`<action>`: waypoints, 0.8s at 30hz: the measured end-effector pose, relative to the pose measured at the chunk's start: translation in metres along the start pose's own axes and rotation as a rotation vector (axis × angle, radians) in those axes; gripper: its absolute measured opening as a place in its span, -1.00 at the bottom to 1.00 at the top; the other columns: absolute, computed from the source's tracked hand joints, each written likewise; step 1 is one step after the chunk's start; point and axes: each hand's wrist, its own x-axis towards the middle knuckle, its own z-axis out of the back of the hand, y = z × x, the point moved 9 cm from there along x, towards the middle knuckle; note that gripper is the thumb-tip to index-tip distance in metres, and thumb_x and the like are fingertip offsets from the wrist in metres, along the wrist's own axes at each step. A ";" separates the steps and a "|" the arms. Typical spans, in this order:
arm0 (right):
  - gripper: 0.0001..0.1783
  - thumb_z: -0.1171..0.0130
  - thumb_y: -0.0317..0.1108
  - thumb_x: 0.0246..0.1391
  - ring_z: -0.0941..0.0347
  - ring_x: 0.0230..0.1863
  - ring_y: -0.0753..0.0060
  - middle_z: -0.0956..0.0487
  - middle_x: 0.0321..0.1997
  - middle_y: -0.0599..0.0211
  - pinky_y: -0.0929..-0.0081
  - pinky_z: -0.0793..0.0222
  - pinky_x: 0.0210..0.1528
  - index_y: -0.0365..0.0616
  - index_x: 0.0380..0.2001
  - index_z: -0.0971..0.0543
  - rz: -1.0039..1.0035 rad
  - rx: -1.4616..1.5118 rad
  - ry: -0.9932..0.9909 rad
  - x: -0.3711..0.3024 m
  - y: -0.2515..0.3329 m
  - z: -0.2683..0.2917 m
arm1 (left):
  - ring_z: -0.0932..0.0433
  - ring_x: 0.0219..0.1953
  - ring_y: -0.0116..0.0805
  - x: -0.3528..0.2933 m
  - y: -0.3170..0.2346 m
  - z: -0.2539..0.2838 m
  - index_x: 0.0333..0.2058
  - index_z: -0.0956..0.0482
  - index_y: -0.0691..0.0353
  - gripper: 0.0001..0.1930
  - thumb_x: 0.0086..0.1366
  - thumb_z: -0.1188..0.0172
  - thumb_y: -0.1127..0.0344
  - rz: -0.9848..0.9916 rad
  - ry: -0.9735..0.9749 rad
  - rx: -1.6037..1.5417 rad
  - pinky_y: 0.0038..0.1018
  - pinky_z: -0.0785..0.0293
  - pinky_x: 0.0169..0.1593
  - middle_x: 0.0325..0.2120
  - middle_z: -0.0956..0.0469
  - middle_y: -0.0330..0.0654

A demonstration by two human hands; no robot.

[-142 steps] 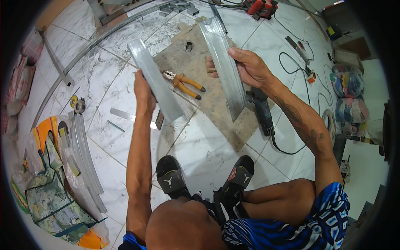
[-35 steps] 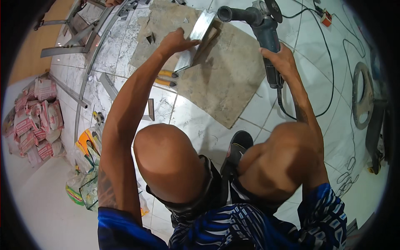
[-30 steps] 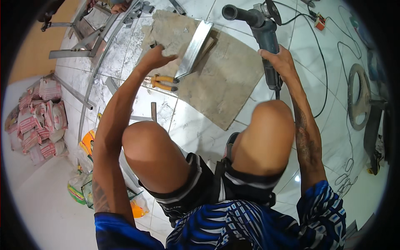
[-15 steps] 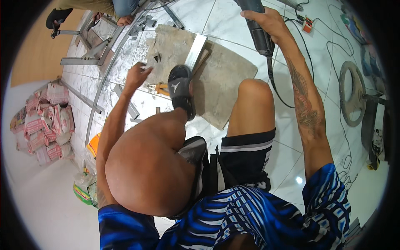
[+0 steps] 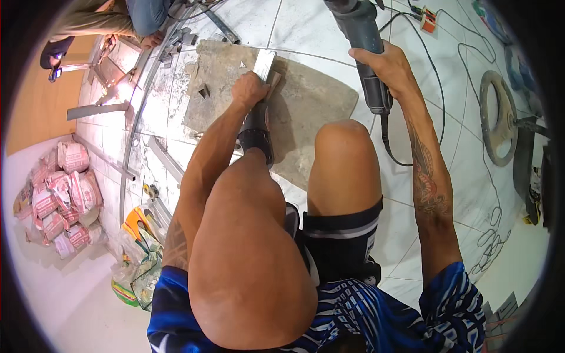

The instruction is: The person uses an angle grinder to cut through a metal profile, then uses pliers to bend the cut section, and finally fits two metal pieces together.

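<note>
My right hand is wrapped round the rear of a dark corded angle grinder, held up off the floor; its front end runs past the top edge. My left hand is closed on a silvery square metal tube, just ahead of my sandalled foot. Under the tube's near part lies a brownish strip. Both rest on a worn grey-brown board on the tiles. The fingers' far side and the tube's near end are hidden.
Small metal offcuts lie left of my left hand. At the upper left, a co-worker's hand is near a metal frame with a bright, sparking glow. Stacked bags stand left. Cables, an orange socket block and a round-based stand are right.
My left hand has moved right and away from me onto the tube and closed on it. The grinder has come slightly nearer. A bright glow has appeared at the co-worker's frame.
</note>
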 end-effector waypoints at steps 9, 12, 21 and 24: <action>-0.47 -0.40 -0.06 -0.12 -0.42 -0.43 0.55 -0.52 -0.42 0.36 0.54 -0.34 -0.38 -0.28 -0.23 -0.56 -0.002 0.007 -0.045 -0.013 0.003 0.017 | -0.64 -0.15 0.08 0.015 -0.014 0.017 -0.22 -0.63 0.36 -0.36 0.04 -0.30 -0.22 -0.033 0.042 0.039 -0.12 -0.55 -0.08 -0.25 -0.64 0.16; -0.46 -0.41 -0.05 -0.13 -0.42 -0.44 0.55 -0.52 -0.43 0.37 0.55 -0.34 -0.39 -0.28 -0.22 -0.56 0.029 0.034 -0.022 -0.006 0.004 0.010 | -0.63 -0.14 0.08 0.018 -0.009 0.013 -0.19 -0.61 0.38 -0.33 0.05 -0.30 -0.23 -0.023 0.000 0.053 -0.12 -0.54 -0.06 -0.25 -0.64 0.17; -0.46 -0.39 -0.03 -0.12 -0.45 -0.41 0.52 -0.54 -0.43 0.37 0.51 -0.37 -0.35 -0.28 -0.21 -0.58 0.140 0.024 0.152 0.036 0.027 -0.050 | -0.63 -0.13 0.01 0.010 0.006 0.048 0.04 -0.50 0.41 -0.33 0.16 -0.32 -0.08 -0.158 -0.243 -0.368 -0.23 -0.54 -0.02 -0.20 -0.62 0.13; -0.45 -0.39 -0.03 -0.11 -0.44 -0.43 0.54 -0.53 -0.44 0.36 0.53 -0.35 -0.38 -0.31 -0.23 -0.58 0.052 0.041 0.274 0.054 0.019 -0.078 | -0.61 -0.09 -0.15 -0.004 -0.021 0.107 0.14 -0.42 0.39 -0.39 0.22 -0.35 0.14 -0.295 -0.262 -0.778 -0.33 -0.54 -0.01 -0.17 -0.60 0.09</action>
